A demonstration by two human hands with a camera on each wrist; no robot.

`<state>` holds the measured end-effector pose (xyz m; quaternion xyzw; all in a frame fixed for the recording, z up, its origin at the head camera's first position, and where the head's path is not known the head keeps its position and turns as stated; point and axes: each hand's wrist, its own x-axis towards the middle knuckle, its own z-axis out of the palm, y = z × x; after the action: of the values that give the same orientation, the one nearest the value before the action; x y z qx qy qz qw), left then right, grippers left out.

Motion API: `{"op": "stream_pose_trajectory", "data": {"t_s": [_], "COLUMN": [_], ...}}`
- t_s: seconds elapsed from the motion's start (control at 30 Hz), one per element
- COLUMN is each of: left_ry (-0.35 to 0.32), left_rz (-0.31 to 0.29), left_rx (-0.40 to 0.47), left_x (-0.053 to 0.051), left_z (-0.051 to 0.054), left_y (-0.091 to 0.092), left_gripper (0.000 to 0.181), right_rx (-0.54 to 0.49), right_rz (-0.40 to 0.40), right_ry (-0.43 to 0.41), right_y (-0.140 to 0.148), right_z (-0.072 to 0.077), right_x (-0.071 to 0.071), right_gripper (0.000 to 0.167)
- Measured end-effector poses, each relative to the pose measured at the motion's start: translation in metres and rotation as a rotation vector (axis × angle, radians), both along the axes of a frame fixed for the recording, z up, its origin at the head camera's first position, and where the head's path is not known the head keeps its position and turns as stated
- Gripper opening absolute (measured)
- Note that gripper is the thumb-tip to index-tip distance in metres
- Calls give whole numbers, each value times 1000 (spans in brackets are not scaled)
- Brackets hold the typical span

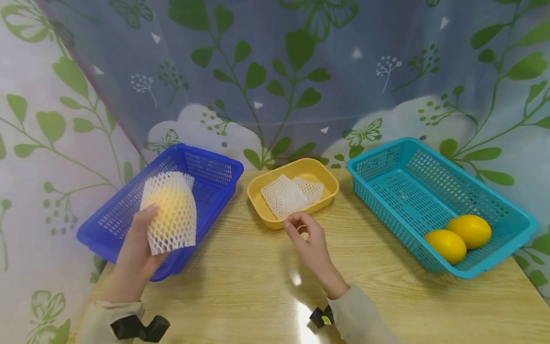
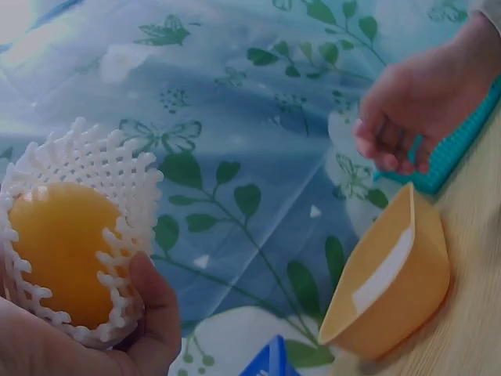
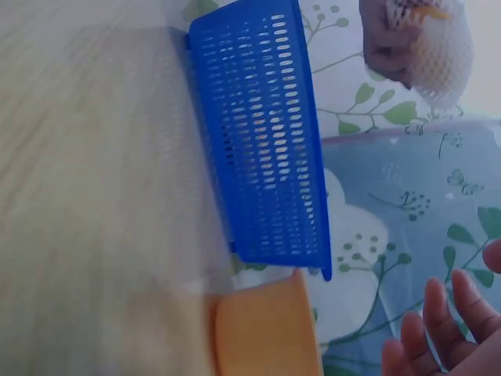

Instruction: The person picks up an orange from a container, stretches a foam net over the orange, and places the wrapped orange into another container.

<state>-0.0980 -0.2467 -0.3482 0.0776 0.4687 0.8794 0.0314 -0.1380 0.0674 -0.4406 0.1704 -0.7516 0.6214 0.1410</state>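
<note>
Left hand [image 1: 138, 255]: raised above the near part of the blue basket; fingers and thumb curled round a netted fruit.

Held fruit [image 2: 63, 251], one: yellow, rounded, inside a white foam net sleeve [image 1: 185, 236]; clear of the blue basket beneath. The left wrist view shows its bare skin at the sleeve's open end.

Right hand [image 1: 310, 241]: at the front edge of the yellow tray; fingers loosely bent, fingertips slightly apart in the right wrist view. Whether it touches the tray, cannot tell.

Yellow tray [image 1: 328, 197], one: rounded corners, set at the middle of the worktop's back edge, between the two baskets.

Spare foam nets [image 1: 283, 197], two: white, flattened, lying in the tray, the left one appearing to overlap the right.

Blue basket [image 1: 210, 167], one: perforated plastic, along the worktop's left edge, slantwise.

Teal basket [image 1: 399, 191], one: perforated plastic, along the worktop's right edge, slantwise.

Loose fruits [image 1: 470, 231], two: yellow, oval, unwrapped, side by side in the near right corner of the teal basket.

Worktop [image 1: 240, 296]: pale wood grain, glossy.

Backdrop cloth [image 1: 258, 71]: blue-grey and white, printed with green leaves and butterflies.

Wrist mounts [image 1: 139, 328], two: black, one at each light sleeve cuff.
</note>
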Motion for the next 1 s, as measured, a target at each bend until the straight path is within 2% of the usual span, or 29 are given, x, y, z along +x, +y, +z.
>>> {"op": "stream_pose_trajectory", "data": {"t_s": [0.13,0.3,0.37,0.47,0.57,0.73,0.87,1.0], "left_ry": [-77,-224,-276,-300,-275,-243,-183,-59], "left_rz": [-1,27,47,63,89,147,151,153], "left_rx": [-107,-273,-359,-513,-751,-1147,-1357,-1533], "left_x": [-20,-54,-67,-84,-98,-120,-135,-144], "left_z": [9,16,17,15,9,-6,-21,-34], "left_y": [-15,-26,-28,-33,-36,-36,-34,-32], "left_gripper": [38,46,45,36,46,82,94,92], "right_rx": [62,195,258,359,471,646,820,969], "right_rz": [11,1,-1,-8,-22,-57,-110,-146], "right_ry": [46,90,93,85,62,9,5,25], "right_y": [-21,-50,-62,-79,-97,-125,-147,-162], "right_z": [11,18,20,22,22,20,16,10], "right_x": [-9,-21,-26,-34,-38,-40,-39,-39], "right_gripper": [10,20,26,33,38,49,58,66]}}
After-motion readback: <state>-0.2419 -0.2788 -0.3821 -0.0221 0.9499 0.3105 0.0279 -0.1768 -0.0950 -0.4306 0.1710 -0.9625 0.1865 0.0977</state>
